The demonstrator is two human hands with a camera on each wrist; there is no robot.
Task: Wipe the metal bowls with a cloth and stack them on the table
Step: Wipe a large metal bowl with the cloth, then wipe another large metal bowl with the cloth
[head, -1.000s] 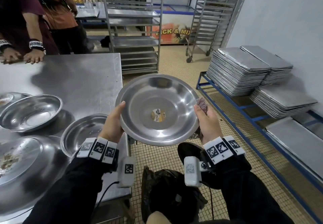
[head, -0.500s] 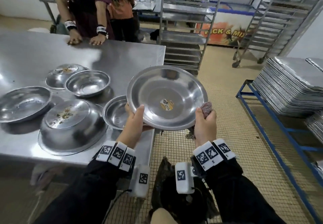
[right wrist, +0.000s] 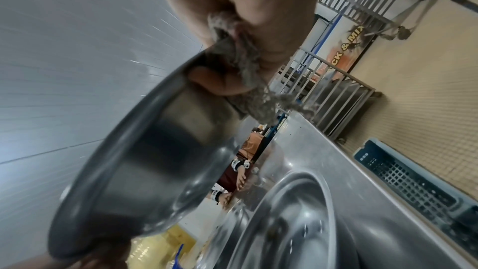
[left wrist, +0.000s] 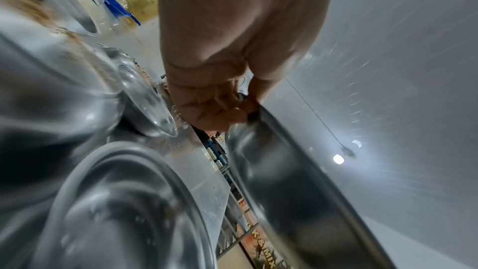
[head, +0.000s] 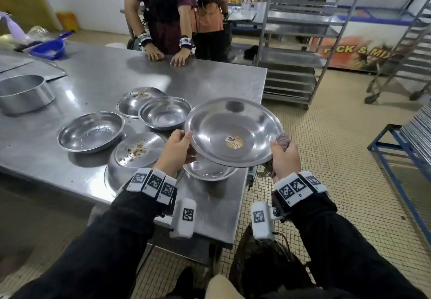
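Observation:
I hold a wide metal bowl [head: 233, 130] with a yellow sticker inside, above the table's near right corner. My left hand [head: 177, 149] pinches its left rim, thumb on top. My right hand [head: 283, 156] grips the right rim together with a bunched brownish cloth [head: 283, 139]. In the right wrist view the cloth [right wrist: 248, 81] is pressed between my fingers and the bowl [right wrist: 145, 161]. In the left wrist view my left hand [left wrist: 220, 109] curls round the rim of the bowl [left wrist: 284, 181]. A smaller bowl [head: 207, 170] sits on the table right under the held one.
Several more metal bowls [head: 91, 130] lie on the steel table [head: 93, 81], two upturned with crumbs [head: 137, 149]. A round pan [head: 23, 93] and a blue scoop [head: 49, 49] are far left. Another person's hands [head: 168, 56] rest on the far edge. Racks [head: 298, 42] stand beyond.
I have turned left toward the table, bringing the bowl from over the floor to above the table's corner and the smaller bowl. Both hands keep their hold.

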